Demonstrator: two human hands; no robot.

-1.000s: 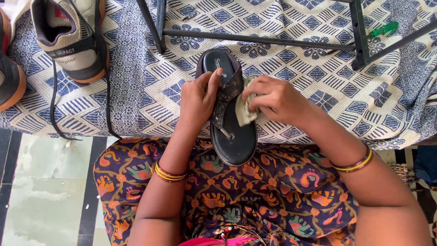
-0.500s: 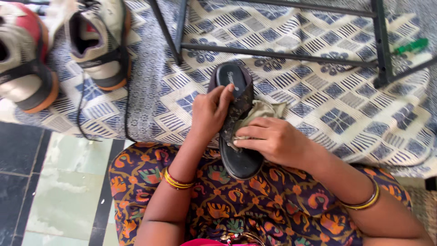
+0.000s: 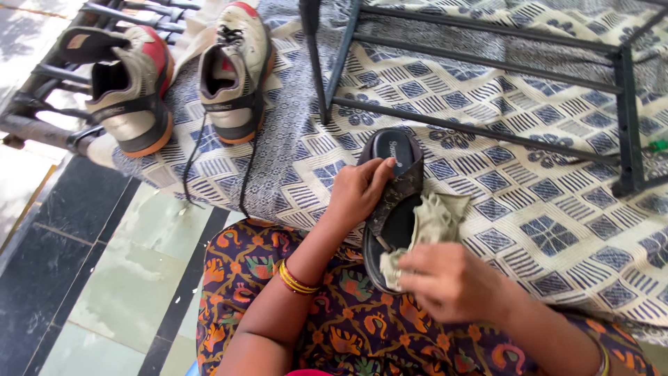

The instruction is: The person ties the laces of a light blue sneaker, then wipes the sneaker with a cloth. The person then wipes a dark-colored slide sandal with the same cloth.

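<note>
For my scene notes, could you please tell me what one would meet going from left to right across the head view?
Sneaker on the metal rack → second sneaker on the patterned cloth → left hand → black sandal → crumpled rag → right hand → green tool tip at the edge.

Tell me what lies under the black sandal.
The black sandal rests on the blue-and-white patterned cloth, its near end over the lap. The left hand steadies it. What is directly beneath is hidden.
</note>
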